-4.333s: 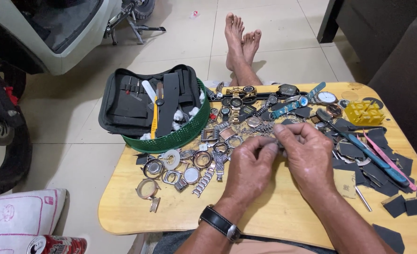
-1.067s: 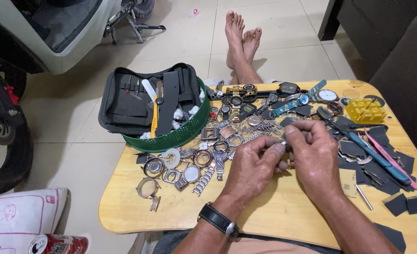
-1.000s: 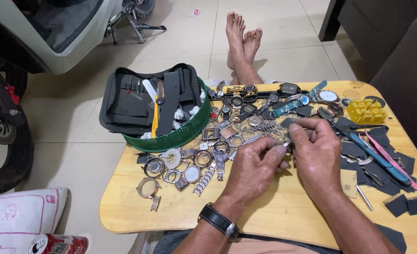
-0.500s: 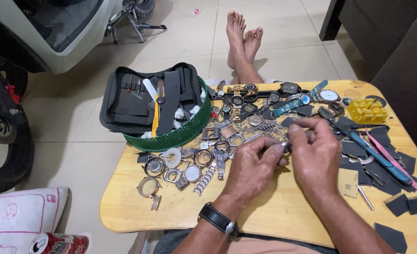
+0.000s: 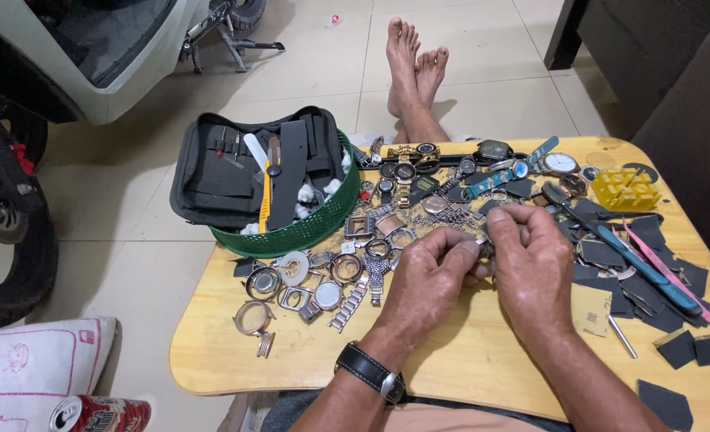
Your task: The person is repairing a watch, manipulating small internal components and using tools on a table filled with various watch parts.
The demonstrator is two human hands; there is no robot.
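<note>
Both hands meet over the middle of the wooden table [image 5: 467, 360]. The left hand [image 5: 423, 280] and right hand [image 5: 531, 260] are each pinched on a small metal watch part [image 5: 483, 242], held fingertip to fingertip between them, just above the pile of watch cases [image 5: 323, 276]. It's too tiny to tell which way it runs. The green basket [image 5: 323, 224] sits off to the left.
</note>
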